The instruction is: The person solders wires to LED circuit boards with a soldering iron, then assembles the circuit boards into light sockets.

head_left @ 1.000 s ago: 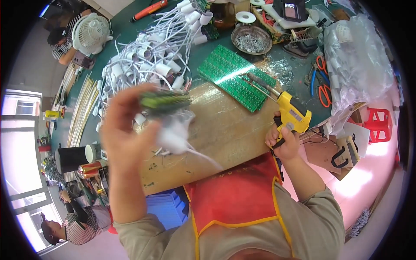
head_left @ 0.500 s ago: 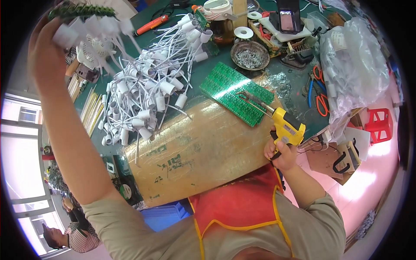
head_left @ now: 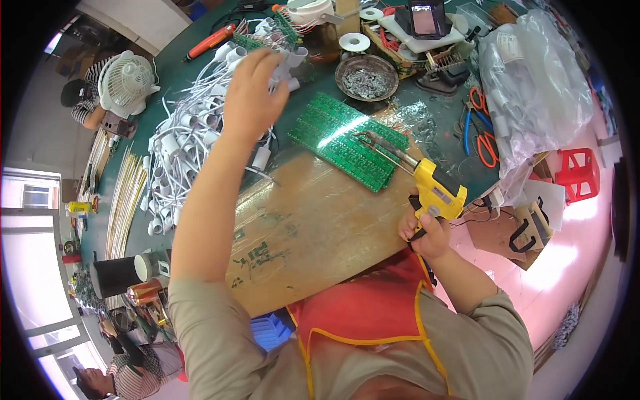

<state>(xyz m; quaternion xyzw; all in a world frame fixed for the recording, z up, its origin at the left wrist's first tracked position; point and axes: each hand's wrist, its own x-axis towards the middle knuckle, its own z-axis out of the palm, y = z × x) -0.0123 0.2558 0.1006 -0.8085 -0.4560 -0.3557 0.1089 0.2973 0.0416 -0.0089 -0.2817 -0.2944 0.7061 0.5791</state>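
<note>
In my right hand (head_left: 430, 233) is a yellow and black soldering gun (head_left: 440, 193), its fingers wrapped round the grip. The gun's metal tip reaches over a stack of green circuit boards (head_left: 343, 139), apart or touching I cannot tell. Raised over the pile of white sockets with wires (head_left: 190, 127), my left hand (head_left: 253, 97) has its fingers stretched out and slightly blurred. It appears to hold nothing. Beyond its fingertips lie green board strips (head_left: 285, 32) among the sockets. A brown board (head_left: 320, 220) lies in front of me, under part of the green stack.
A metal dish of solder scraps (head_left: 367, 78) stands behind the boards. To its right are cutters with orange handles (head_left: 487, 148) and a plastic bag (head_left: 533, 93). A red screwdriver (head_left: 209, 43) lies at the back left. Other people sit at the left, one near a white fan (head_left: 125, 83).
My left hand has swung from the far left to the right, over the socket pile. The green strip with white sockets has left it. My right hand still grips the soldering gun.
</note>
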